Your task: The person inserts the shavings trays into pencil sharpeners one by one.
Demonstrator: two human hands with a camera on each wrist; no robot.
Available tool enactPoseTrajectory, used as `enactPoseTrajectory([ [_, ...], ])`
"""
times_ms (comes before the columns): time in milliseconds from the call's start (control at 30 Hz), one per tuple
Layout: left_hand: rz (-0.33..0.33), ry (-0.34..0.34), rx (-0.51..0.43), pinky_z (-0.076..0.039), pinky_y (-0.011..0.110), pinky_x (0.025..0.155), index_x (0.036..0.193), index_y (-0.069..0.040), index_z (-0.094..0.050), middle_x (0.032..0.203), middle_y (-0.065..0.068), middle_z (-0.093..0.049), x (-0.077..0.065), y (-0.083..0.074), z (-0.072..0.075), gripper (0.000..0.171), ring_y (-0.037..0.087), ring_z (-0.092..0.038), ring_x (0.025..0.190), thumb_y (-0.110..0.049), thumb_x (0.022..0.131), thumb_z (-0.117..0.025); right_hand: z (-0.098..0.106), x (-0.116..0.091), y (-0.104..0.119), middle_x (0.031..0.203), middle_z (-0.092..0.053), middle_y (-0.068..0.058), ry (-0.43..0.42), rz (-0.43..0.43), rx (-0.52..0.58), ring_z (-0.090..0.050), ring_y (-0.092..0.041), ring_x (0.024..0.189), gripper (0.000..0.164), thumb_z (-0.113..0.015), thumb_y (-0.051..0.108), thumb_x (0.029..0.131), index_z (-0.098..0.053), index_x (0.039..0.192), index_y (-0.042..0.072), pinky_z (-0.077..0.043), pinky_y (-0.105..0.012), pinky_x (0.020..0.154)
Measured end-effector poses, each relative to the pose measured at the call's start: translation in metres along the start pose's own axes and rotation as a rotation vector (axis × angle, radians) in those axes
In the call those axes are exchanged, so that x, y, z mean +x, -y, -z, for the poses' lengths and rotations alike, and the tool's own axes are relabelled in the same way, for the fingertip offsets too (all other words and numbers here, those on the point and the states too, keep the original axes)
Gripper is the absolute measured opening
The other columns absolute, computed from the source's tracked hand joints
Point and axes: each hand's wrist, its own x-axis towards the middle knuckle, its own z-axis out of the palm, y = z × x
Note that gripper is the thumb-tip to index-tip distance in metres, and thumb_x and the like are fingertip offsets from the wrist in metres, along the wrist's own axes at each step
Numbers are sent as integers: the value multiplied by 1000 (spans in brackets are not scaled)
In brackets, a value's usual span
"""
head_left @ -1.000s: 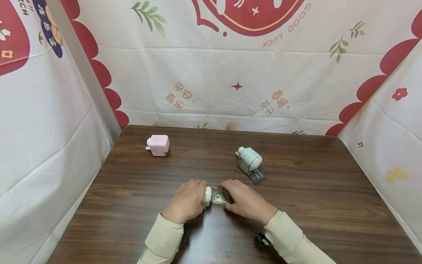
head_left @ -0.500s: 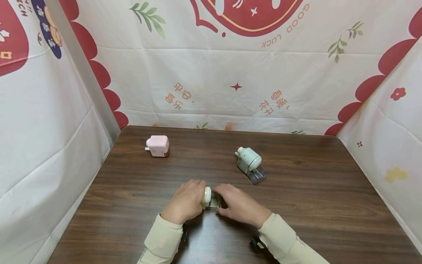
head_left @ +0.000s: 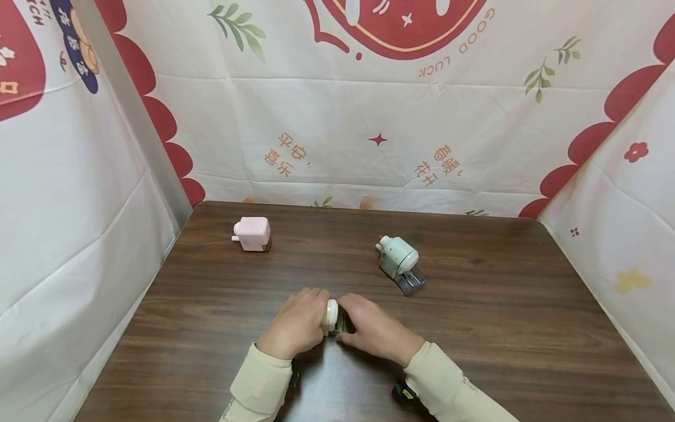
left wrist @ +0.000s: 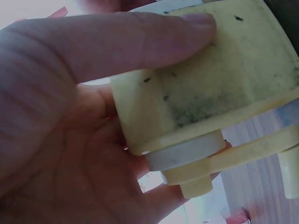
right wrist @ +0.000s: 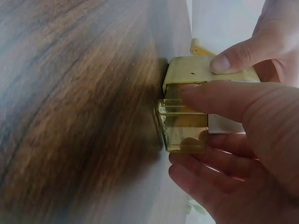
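My left hand (head_left: pixel 297 322) grips a pale yellow hand-crank pencil sharpener (left wrist: pixel 219 79), its thumb lying across one smudged face. The crank handle (left wrist: pixel 252 149) sticks out from one end in the left wrist view. My right hand (head_left: pixel 382 331) pinches the clear yellowish shavings drawer (right wrist: pixel 184 135) between thumb and fingers. This drawer sits partly inside the sharpener's open side, with its outer end still protruding in the right wrist view. From the head view, the hands almost meet over the sharpener, hiding most of it and the drawer.
On the brown wooden table (head_left: pixel 501 305), a pink pencil sharpener (head_left: pixel 254 233) lies at the back left. A mint green sharpener (head_left: pixel 398 254) lies right of centre with its grey see-through drawer (head_left: pixel 410 281) pulled out. Printed white cloth (head_left: pixel 337 117) hangs behind and at both sides.
My right hand has moved left toward the left hand, sliding the drawer into the yellow sharpener, so less of the drawer shows. My left hand has stayed in place.
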Motion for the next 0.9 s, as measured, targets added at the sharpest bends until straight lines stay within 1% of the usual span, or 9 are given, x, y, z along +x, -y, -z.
enactPoseTrajectory([
  [100,-1,-3,2,-56,50,84,101,-5,-66,94,8,-68,0,0,0,34,27,-66,92,12,76,-81,-1,0,1,110,-67,-2,-1,-8,1,-62,-13,96,41,-89,11,86,-66,120,9,-57,-34,81],
  [167,-1,-6,1,-56,50,83,101,-5,-66,94,8,-67,0,0,0,35,27,-66,92,12,76,-81,-2,0,1,111,-67,-2,2,-9,-2,-62,-14,97,42,-89,12,86,-65,121,9,-58,-35,82],
  [300,-2,-9,0,-55,49,81,100,-5,-65,93,8,-67,0,0,0,34,26,-65,90,13,75,-81,1,-1,0,119,-68,-4,12,-1,-33,-65,-17,105,51,-91,17,86,-64,128,8,-60,-39,90],
  [467,-10,-17,10,-56,49,81,102,-4,-66,94,9,-68,1,0,0,35,27,-66,90,12,75,-81,14,-4,-1,131,-68,-9,17,5,-94,-67,-25,119,68,-93,25,86,-61,142,4,-58,-46,102],
  [567,-15,-21,17,-56,49,81,103,-3,-66,95,9,-68,1,0,-1,36,28,-66,90,11,74,-81,23,-6,-4,138,-67,-12,16,-16,-113,-66,-29,126,70,-91,25,87,-59,145,2,-57,-49,106],
  [667,-14,-18,15,-56,49,81,103,-3,-67,96,9,-69,1,0,-1,36,28,-66,91,12,74,-81,31,-9,-7,138,-68,-12,16,-43,-132,-67,-30,126,64,-89,24,90,-61,143,2,-57,-49,105],
  [733,-11,-13,13,-56,49,81,104,-3,-67,96,9,-69,1,0,-1,36,28,-66,91,12,74,-80,33,-11,-9,132,-69,-10,16,-50,-148,-69,-27,120,55,-88,24,91,-65,137,4,-59,-47,100],
  [833,-6,-10,11,-56,49,81,105,-3,-67,96,9,-69,1,0,0,36,28,-66,91,13,75,-78,35,-12,-11,112,-71,-3,28,-50,-146,-68,-17,99,30,-84,22,94,-71,118,9,-60,-39,85],
  [900,-6,-11,14,-56,49,81,105,-3,-68,96,9,-69,1,0,0,36,28,-66,91,13,75,-78,34,-12,-12,96,-67,3,46,-46,-131,-62,-10,83,15,-81,21,96,-69,101,15,-55,-32,73],
])
